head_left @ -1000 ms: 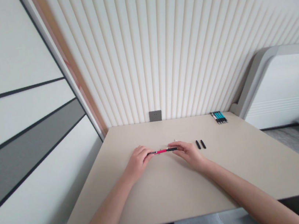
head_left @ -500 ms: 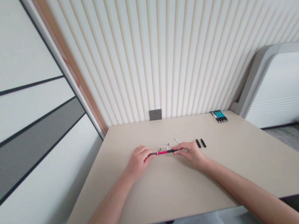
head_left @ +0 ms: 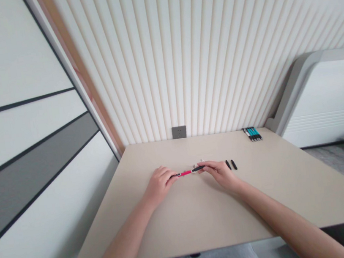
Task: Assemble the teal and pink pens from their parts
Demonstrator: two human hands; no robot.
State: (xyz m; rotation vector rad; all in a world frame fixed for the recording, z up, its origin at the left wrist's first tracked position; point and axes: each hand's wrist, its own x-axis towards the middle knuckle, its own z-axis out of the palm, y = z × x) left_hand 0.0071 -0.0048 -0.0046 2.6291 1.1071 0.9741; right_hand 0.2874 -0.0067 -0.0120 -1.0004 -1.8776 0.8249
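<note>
A pen (head_left: 184, 173) with a pink-red barrel and black ends is held crosswise above the table, its right end slightly higher. My left hand (head_left: 161, 182) is closed on the dark left end. Fingers of my right hand (head_left: 221, 172) pinch the black grip section at the right. Behind the pen lie small parts (head_left: 194, 166), too small to name, and part of a whitish piece shows behind my right hand. Two short black pen parts (head_left: 231, 165) lie just right of that hand.
Several teal, black and white pens (head_left: 252, 134) lie side by side at the table's back right. The beige table (head_left: 185, 225) meets a ribbed wall with a dark socket (head_left: 179, 132). A cabinet (head_left: 36, 165) stands at the left.
The right end of the pen has risen a little with my right hand, so the pen tilts. My left hand has barely moved.
</note>
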